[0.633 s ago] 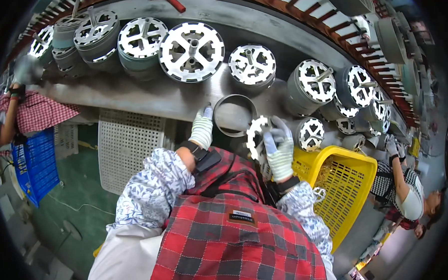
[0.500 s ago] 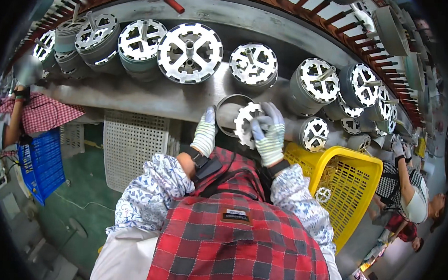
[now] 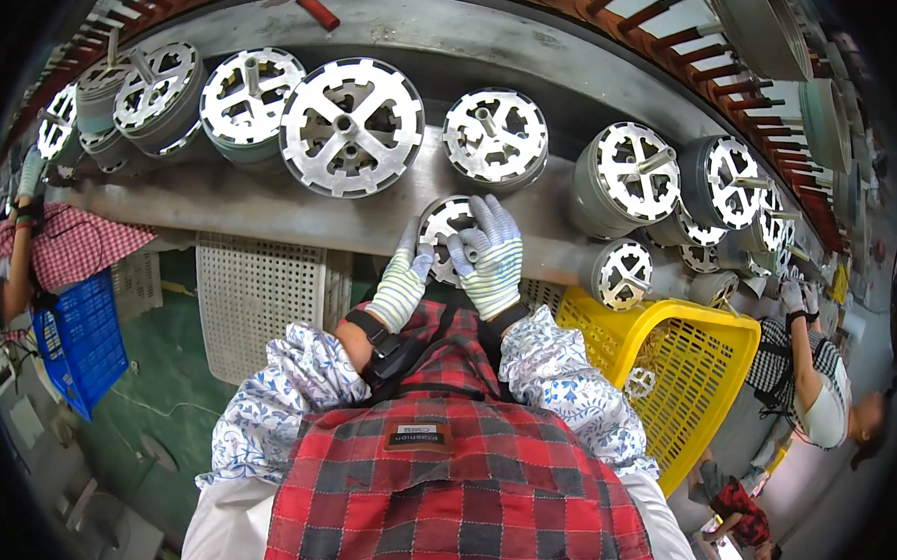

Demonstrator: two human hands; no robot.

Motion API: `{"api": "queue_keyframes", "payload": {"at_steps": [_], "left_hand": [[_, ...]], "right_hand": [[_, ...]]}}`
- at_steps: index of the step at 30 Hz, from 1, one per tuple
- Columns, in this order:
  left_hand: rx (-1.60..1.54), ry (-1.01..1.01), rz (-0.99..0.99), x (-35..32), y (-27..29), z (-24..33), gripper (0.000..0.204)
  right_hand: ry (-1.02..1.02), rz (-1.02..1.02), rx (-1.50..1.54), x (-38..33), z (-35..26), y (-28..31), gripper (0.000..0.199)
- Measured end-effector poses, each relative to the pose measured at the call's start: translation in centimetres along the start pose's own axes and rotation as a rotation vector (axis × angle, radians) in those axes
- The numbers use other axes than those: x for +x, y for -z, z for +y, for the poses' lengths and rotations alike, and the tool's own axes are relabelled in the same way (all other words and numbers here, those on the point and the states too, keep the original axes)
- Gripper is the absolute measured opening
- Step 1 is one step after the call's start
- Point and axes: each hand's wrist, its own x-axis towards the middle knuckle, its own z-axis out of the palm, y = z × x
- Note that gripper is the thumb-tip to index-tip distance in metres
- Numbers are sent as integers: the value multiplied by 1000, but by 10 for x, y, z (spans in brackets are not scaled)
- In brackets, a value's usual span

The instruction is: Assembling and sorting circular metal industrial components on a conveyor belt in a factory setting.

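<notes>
Before me at the bench's near edge, a notched metal disc [image 3: 439, 223] with cut-out openings lies at the mouth of a grey ring; whether it is fully seated I cannot tell. My right hand [image 3: 491, 267], in a striped knit glove, presses on the disc from the right, fingers bent around its edge and a small grey piece or fingertip showing between them. My left hand [image 3: 404, 280], gloved likewise, holds the ring's near left side with the thumb along the rim. Just beyond stands a drum topped by a similar notched disc [image 3: 495, 137] with a central shaft.
More disc-topped drums [image 3: 351, 126] line the metal bench [image 3: 212, 205] on both sides. Beneath it stand a yellow basket [image 3: 695, 376], a white perforated crate [image 3: 257, 307] and a blue crate [image 3: 80, 344]. A red rod [image 3: 317, 10] lies at the back. Co-workers are at both sides.
My right hand has carried the notched disc leftward from beside the ring onto the ring's mouth. My left hand has stayed by the ring, its fingers now closer to the right hand.
</notes>
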Motion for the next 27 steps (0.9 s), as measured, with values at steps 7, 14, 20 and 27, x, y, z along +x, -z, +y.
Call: {"api": "queue_keyframes", "payload": {"at_steps": [7,14,20,27], "left_hand": [[-162,216,89,-16,-13,37,51],[435,-284,30,-4,-3,27,51],[351,-182,41,6,-4,42,50],[313,-430,8,13,-6,26,41]], "right_hand": [[-52,-3,-23,-5,-2,1,17],[-124,19,-10,-8,1,1,15],[-67,-22,-55,0,14,-9,18],[-103,-70,-42,-7,7,-1,24]]}}
